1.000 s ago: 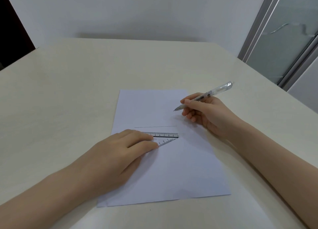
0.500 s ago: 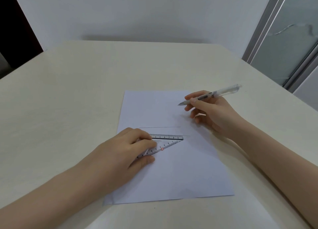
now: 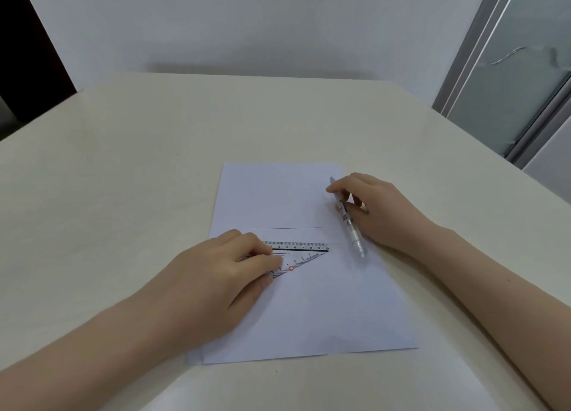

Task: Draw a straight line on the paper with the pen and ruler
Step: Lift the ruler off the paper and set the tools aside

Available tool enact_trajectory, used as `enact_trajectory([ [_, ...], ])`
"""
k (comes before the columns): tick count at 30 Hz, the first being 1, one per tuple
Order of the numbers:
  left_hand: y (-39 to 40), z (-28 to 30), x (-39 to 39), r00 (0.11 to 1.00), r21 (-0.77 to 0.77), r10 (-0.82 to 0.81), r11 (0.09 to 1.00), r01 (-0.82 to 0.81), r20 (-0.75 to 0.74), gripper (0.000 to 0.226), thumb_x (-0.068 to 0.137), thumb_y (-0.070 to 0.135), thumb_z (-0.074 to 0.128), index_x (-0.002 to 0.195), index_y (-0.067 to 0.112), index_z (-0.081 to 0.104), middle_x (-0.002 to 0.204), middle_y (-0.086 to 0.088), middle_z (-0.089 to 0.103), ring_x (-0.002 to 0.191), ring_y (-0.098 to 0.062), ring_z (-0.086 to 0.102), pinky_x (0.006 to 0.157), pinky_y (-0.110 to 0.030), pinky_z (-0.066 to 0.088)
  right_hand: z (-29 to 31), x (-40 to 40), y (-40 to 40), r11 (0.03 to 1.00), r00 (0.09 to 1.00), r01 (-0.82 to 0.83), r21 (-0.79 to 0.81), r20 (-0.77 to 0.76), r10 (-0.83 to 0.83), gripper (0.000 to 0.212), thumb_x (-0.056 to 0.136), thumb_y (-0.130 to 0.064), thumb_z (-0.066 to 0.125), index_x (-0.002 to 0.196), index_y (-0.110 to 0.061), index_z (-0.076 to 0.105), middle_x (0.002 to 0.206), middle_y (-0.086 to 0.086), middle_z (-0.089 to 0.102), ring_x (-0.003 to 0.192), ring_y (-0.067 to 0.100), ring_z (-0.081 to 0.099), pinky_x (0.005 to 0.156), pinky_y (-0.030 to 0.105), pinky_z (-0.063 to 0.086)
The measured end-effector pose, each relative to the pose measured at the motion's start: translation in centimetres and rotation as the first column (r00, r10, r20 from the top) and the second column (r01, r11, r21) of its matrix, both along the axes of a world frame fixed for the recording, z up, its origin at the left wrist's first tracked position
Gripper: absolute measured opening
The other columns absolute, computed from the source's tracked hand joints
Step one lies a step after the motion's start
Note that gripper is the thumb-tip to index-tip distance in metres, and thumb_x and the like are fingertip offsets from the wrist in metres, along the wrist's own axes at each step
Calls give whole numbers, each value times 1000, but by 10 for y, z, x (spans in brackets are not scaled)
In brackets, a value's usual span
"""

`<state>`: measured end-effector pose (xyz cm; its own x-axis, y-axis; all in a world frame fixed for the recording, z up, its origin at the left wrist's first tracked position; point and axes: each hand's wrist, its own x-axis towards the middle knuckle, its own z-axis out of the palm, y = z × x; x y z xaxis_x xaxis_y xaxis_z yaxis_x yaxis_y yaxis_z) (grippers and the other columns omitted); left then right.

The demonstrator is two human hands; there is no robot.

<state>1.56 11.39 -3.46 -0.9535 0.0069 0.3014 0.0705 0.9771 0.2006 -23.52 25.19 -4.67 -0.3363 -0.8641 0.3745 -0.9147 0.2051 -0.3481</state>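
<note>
My left hand (image 3: 216, 274): fingers bent, holding the ruler (image 3: 304, 246) on the paper (image 3: 309, 311).
My right hand (image 3: 386, 209): pinching the pen (image 3: 350, 228).
Line (image 3: 285, 227): between my hands, just past the ruler.
Paper: under both hands, on the counter (image 3: 123, 179).

We note: paper (image 3: 324, 311) white, thin dark line (image 3: 285, 227); on paper, ruler (image 3: 306, 246) clear, black scale, red mark; pen (image 3: 352, 230) clear; table (image 3: 123, 194) under paper cream.

Ruler (image 3: 299, 246) half hidden under left hand (image 3: 228, 265)
</note>
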Motion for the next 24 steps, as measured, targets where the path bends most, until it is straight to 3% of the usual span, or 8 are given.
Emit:
enact_trajectory([
  [3,0,0,1,1000,-21,-4,1000,4,4,32,89,29,44,103,18,71,96,3,68,78,-18,61,55,-27,51,-1,0,-1,1000,997,1,3,-80,-1,32,84,3,56,112,-12,60,92,-9,55,82,10,46,72,22,36],
  [8,-1,-2,0,1000,-27,-10,1000,10,-1,30,89,28,46,104,19,70,97,3,67,79,-18,61,54,-29,52,4,-2,3,999,994,28,14,-103,-27,31,84,4,55,112,-11,59,95,1,62,78,14,49,71,33,46],
  [12,-1,-2,0,1000,-30,-12,999,12,1,29,89,27,46,103,18,70,97,2,67,79,-19,61,55,-29,52,9,3,8,998,997,34,-52,-69,-38,23,88,-9,55,110,-14,55,91,-2,61,72,0,54,61,21,40],
  [16,-1,-2,0,1000,-33,-13,999,13,5,30,89,27,45,102,18,70,97,2,67,80,-19,61,56,-27,52,17,9,7,982,994,99,-161,-20,-103,29,91,-31,45,113,-16,56,97,4,65,80,20,59,72,33,47],
  [21,-2,0,-1,1000,-32,-21,999,21,17,33,90,30,43,103,19,70,101,1,67,84,-17,63,56,-25,52,13,11,10,985,995,101,-137,4,-101,29,95,-25,44,120,-16,55,108,4,64,89,23,61,79,38,49],
  [24,-12,4,-1,998,1,-49,999,49,31,19,89,22,57,103,22,71,106,-1,67,88,-18,63,57,-31,56,10,11,8,985,994,94,-145,66,-85,26,94,-20,47,117,-15,57,106,6,65,88,21,60,80,31,47],
])
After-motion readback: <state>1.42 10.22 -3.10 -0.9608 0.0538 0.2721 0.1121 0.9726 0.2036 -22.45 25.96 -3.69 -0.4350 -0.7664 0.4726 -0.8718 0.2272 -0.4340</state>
